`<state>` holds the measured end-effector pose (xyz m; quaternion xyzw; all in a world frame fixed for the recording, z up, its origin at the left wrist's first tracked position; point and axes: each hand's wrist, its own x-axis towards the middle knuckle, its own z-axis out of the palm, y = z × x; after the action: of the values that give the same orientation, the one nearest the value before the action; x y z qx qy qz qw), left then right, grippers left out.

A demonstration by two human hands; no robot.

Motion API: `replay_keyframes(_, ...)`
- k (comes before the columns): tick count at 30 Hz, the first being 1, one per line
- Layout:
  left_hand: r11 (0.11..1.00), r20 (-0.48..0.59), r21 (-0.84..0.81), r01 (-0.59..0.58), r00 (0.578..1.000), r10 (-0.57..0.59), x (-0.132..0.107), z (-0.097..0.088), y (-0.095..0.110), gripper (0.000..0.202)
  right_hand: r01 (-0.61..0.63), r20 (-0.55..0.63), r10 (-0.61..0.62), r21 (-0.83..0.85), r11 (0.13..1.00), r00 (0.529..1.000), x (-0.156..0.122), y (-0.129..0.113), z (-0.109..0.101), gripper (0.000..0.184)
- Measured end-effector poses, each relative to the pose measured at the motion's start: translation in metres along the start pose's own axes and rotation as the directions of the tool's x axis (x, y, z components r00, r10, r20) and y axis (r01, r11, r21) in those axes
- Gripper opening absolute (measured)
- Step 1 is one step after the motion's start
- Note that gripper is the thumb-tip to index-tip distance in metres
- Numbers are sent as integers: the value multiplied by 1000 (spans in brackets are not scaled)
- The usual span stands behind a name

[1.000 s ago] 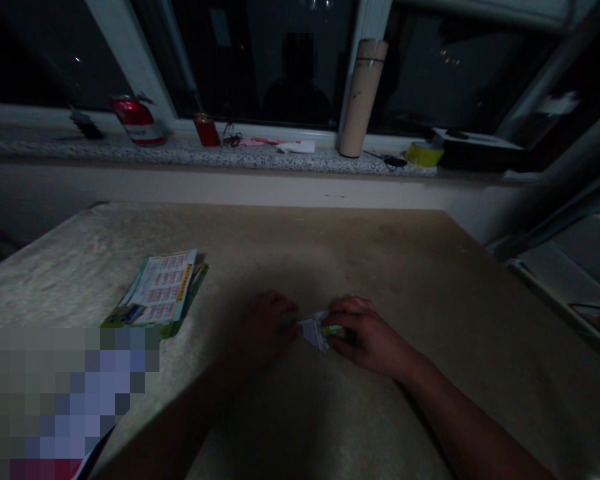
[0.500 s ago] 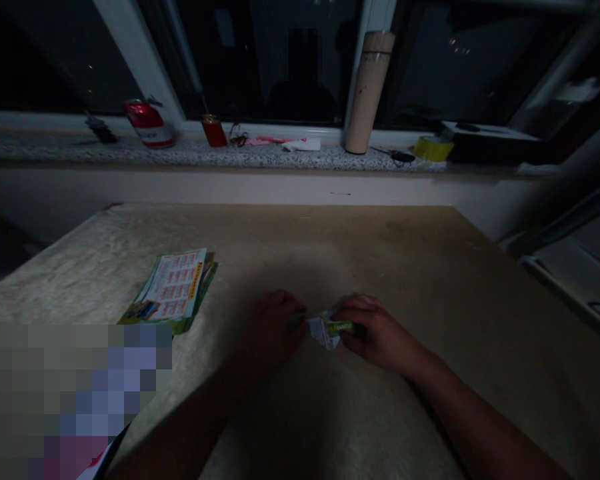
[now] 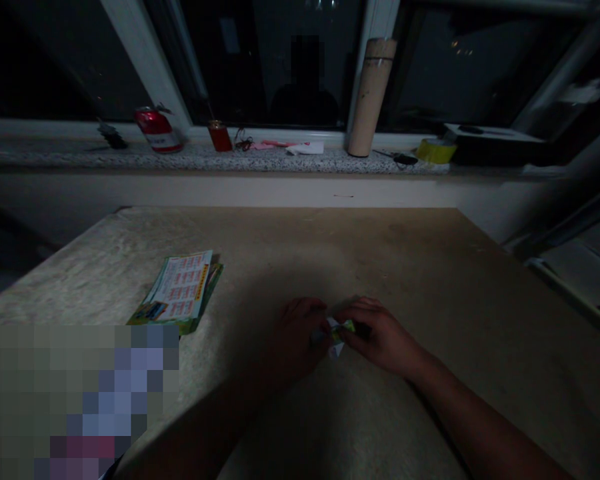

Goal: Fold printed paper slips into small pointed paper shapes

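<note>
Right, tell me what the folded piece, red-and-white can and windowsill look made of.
Folded piece: probably printed paper, from its pointed corner and colour patches; finish too dark to judge.
Can: likely metal, painted and glossy, from its shape and faint shine.
Windowsill: perhaps granite or an imitation, from its grey speckle; polish unclear.

From my station I am seeing white, green and yellow patches on the folded paper (image 3: 341,332), well in from the far edge of the table (image 3: 405,267), whose surface is showing mottled beige, browner toward its far right corner. Nearer the left edge, the leaflet stack (image 3: 183,287) is displaying red print on pale white, a yellow strip and green borders. Along the grey-and-white speckled sill (image 3: 260,161) I am picking out a red-and-white can (image 3: 159,130), an orange-red jar (image 3: 221,137) and a tan cylinder (image 3: 371,97) with a dark ring.
</note>
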<state>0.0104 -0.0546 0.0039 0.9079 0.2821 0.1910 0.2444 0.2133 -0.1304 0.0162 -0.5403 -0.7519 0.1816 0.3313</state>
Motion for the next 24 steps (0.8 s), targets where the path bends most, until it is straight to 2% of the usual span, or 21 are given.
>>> replay_keyframes(3, 1000, -38, -12, -7, 999, 7, 0, 4, 0, 16, 16, 3, -16, 8, 1000, 1000, 0, 0, 0, 24)
replay_keyframes(8, 999, -39, 32, 15, 999, -14, 0, 6, 2, 30, -6, 9, 7, -54, 999, 1000, -1, 3, -4, 26)
replay_keyframes(14, 998, -8, 31, 48, 999, -47, 1, 3, 3, 19, -56, 15, 59, -168, 984, 998, -7, 6, -9, 19)
replay_keyframes(18, 998, -17, 16, 55, 998, -55, 1, 3, 2, 27, -67, 30, 72, -159, 985, 997, -8, 5, -7, 9)
replay_keyframes(21, 999, -23, 16, 50, 998, -50, 1, 3, 2, 35, -63, 38, 69, -139, 988, 997, -7, 4, -7, 8)
replay_keyframes(24, 999, -15, 8, 43, 999, -43, 1, 1, 3, 36, -60, 45, 66, -130, 990, 997, -8, 2, -7, 8)
